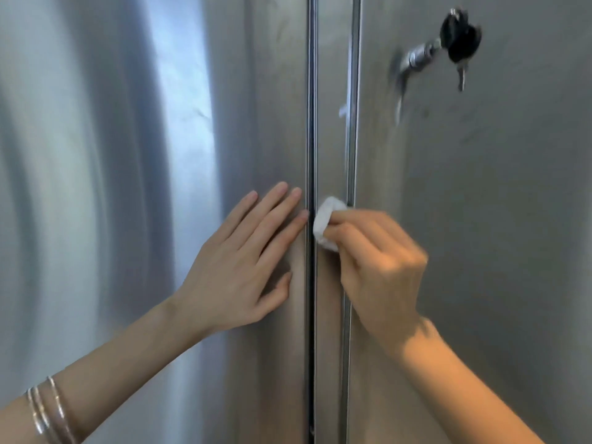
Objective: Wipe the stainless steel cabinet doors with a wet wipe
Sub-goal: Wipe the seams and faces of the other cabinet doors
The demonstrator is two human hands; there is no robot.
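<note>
Brushed steel fills the view. The left hand (pixel 243 251) presses flat on the left door (pixel 128 187); the right hand (pixel 378 261) pinches the wet wipe (pixel 325 222) just right of the centre seam (pixel 310 123). Best to run long, even, overlapping strokes.

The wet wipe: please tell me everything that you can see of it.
The wet wipe is white, soft-looking, bunched into a small wad. The right hand pinches it with curled fingers, covering its right part. It presses on the narrow edge strip of the right door, beside the gap between the doors.
</note>
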